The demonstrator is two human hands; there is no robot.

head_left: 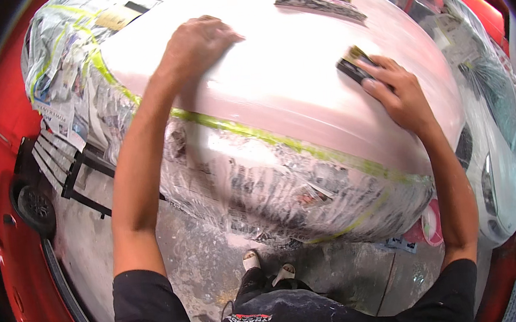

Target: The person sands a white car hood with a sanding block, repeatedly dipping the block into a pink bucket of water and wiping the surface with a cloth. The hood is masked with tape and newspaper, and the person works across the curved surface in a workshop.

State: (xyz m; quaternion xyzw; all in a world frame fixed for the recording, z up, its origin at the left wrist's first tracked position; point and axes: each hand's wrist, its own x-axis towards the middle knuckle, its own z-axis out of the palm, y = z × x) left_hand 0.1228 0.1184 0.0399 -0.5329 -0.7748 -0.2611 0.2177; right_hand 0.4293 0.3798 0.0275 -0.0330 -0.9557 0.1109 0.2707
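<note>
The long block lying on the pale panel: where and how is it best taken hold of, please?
Probably at the middle of the long block, with fingers and thumb across its narrow width, coming from above on the person's side. It lies slim and lengthwise, its top uncovered. The left hand seems better placed, as the right hand holds a small block.

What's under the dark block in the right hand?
The pale panel shows around the dark block; the surface directly beneath it and the right hand is covered, so unseen.
</note>
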